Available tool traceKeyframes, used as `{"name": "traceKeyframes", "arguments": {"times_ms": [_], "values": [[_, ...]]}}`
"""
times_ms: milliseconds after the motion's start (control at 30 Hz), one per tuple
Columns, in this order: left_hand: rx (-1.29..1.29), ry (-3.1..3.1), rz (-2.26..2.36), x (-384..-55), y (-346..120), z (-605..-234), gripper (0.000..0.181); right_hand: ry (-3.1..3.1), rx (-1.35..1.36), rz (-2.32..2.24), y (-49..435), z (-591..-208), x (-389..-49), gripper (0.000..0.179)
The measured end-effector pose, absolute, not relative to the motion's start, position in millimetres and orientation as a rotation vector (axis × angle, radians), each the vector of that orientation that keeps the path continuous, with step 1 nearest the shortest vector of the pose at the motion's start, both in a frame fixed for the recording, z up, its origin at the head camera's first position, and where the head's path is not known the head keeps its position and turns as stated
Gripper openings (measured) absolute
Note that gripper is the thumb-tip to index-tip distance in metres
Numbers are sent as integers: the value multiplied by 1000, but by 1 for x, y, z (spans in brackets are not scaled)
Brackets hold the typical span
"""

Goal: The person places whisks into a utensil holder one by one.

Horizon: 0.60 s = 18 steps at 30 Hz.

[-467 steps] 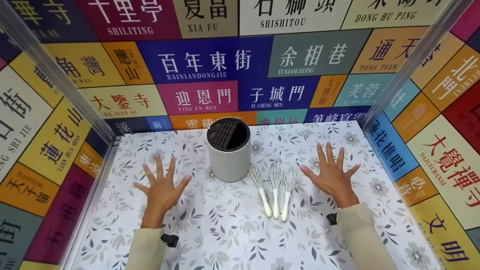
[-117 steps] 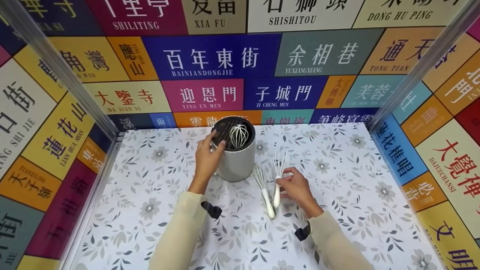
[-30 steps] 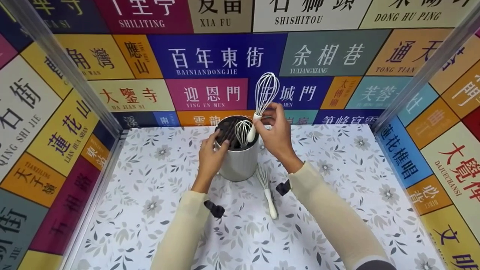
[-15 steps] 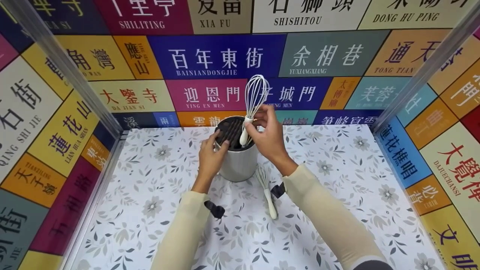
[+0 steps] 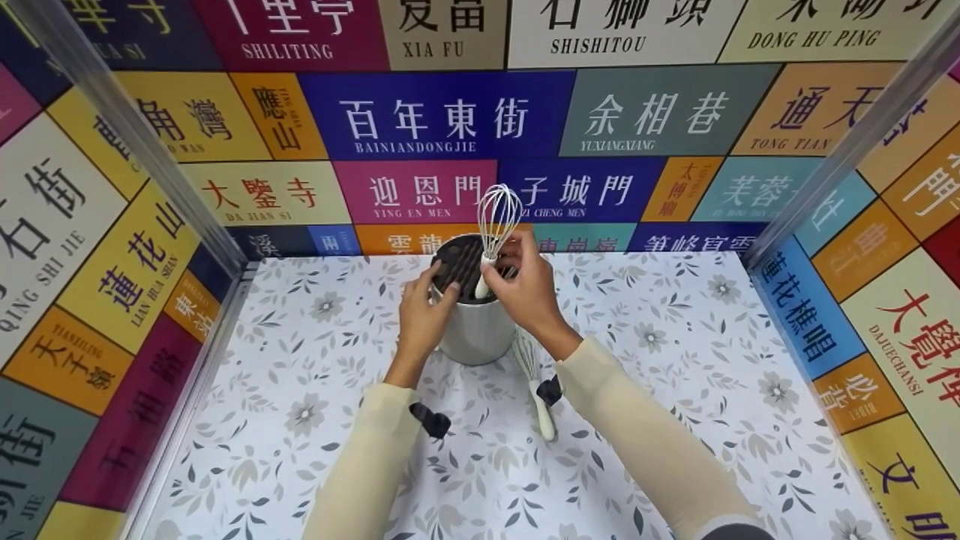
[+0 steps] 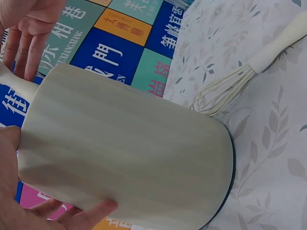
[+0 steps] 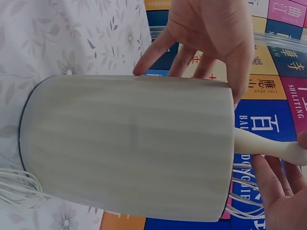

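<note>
A light grey utensil holder (image 5: 476, 334) with a black slotted top stands upright on the table. My left hand (image 5: 424, 315) grips its left side, thumb and fingers spread round the wall near the rim. Between thumb and fingers, my right hand (image 5: 532, 289) pinches a white-handled wire whisk (image 5: 499, 217) just under its wires. This whisk points wires up, its handle's lower end reaching the holder's opening. Behind the rim, wires of another whisk (image 7: 245, 184) stick out of the holder in the right wrist view; the right hand hides them in the head view.
One more whisk (image 5: 541, 416) lies on the table right of the holder, partly under the right wrist, wires toward the holder's base. A flower-patterned cloth (image 5: 307, 412) covers the table. Colourful sign-printed walls (image 5: 435, 112) enclose the back and both sides.
A second ago the right hand held the whisk higher and further right; it has come left and down to the opening. Earlier, this whisk lay on the table. The left hand stays on the holder.
</note>
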<state>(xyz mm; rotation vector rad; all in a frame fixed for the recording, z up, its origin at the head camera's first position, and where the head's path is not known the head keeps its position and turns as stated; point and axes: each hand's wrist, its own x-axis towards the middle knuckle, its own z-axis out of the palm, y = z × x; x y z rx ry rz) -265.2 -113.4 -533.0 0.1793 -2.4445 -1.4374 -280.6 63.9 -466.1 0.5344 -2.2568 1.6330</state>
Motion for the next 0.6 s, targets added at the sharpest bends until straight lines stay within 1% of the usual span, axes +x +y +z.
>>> {"name": "traceKeyframes", "arguments": {"times_ms": [100, 333, 467, 600], "values": [[176, -2452, -1440, -265, -113, -533, 57, -2275, 517, 1637, 63, -468, -280, 53], [160, -2458, -1429, -264, -113, -532, 57, -2312, 515, 1617, 64, -466, -277, 70], [149, -2452, -1415, -263, -114, -532, 57, -2318, 531, 1563, 65, -464, -275, 71], [153, -2451, -1418, -263, -114, -532, 57, -2280, 567, 1525, 66, -463, -274, 67]]}}
